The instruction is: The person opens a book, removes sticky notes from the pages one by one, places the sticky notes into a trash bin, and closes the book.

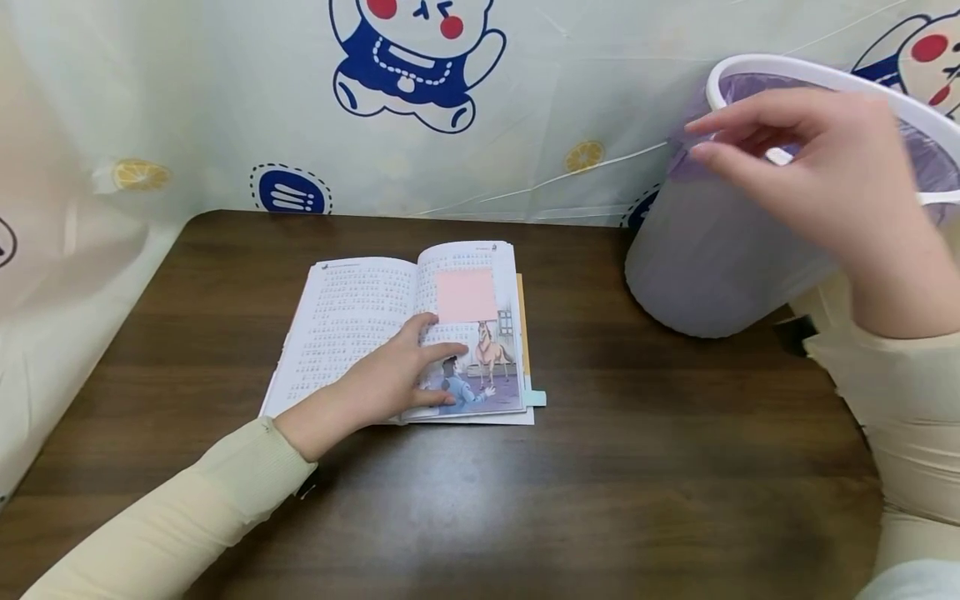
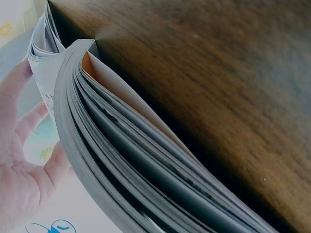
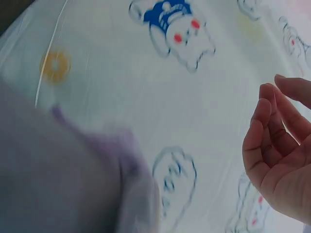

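An open book [image 1: 352, 317] lies on the table, with printed text on its left page and a picture of a horse and a person on its right. A pink sticky note [image 1: 467, 296] is stuck to the upper part of the right page. My left hand [image 1: 397, 371] rests on the book near the spine, fingers spread. The left wrist view looks along the page edges [image 2: 107, 141]. Beside the rim of the waste bin [image 1: 720, 258], my right hand [image 1: 832, 171] is raised with loosely curled fingers. In the right wrist view its thumb and fingertips stand apart, holding nothing.
The bin at the back right has a purple liner [image 1: 686, 158] and a white rim. A pale blue tab [image 1: 536, 398] sticks out from the book's right edge. Behind the dark wood table [image 1: 637, 483] hangs a cartoon-printed sheet [image 1: 555, 100].
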`<state>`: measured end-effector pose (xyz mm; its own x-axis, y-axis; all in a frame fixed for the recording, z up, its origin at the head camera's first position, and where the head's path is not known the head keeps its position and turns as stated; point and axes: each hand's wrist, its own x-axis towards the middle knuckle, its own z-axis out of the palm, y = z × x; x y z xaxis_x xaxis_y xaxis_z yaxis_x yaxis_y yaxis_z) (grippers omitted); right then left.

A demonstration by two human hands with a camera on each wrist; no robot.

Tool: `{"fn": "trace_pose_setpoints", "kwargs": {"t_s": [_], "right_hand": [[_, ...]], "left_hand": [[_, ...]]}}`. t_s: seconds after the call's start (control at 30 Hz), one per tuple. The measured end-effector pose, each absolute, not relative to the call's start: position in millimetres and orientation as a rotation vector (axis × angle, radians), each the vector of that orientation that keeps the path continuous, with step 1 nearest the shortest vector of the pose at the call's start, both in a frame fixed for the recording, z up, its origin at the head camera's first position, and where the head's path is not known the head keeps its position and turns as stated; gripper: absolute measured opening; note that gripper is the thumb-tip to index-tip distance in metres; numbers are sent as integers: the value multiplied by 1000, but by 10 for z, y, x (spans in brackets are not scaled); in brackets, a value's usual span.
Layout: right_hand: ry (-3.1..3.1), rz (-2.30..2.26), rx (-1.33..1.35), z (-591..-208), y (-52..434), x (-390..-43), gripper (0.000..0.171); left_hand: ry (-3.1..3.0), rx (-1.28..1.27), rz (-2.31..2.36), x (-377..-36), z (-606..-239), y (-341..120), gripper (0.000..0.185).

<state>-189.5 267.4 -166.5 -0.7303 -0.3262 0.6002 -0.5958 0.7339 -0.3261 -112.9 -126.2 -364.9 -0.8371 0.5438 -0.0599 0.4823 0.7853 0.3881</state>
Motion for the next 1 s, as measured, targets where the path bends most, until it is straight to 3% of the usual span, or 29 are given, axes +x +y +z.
{"fn": "trace_pose_setpoints", "kwargs": {"t_s": [0.17, 0.43, 0.73, 1.0], "right_hand": [[-2485, 836, 800, -1803, 2022, -1648, 19], [-2670, 809, 1047, -2516, 1548, -1849, 24], [-2777, 538, 1431, -3252, 1237, -2062, 41], [-2759, 367, 1543, -3476, 1138, -2163, 37]], "left_hand": [[2810, 816, 533, -1124, -3647, -1280, 62], [2810, 826, 535, -1128, -3648, -1281, 62], [2795, 816, 511, -1133, -3660, -1271, 63], [2815, 843, 503, -1147, -3674, -1283, 63]]}}
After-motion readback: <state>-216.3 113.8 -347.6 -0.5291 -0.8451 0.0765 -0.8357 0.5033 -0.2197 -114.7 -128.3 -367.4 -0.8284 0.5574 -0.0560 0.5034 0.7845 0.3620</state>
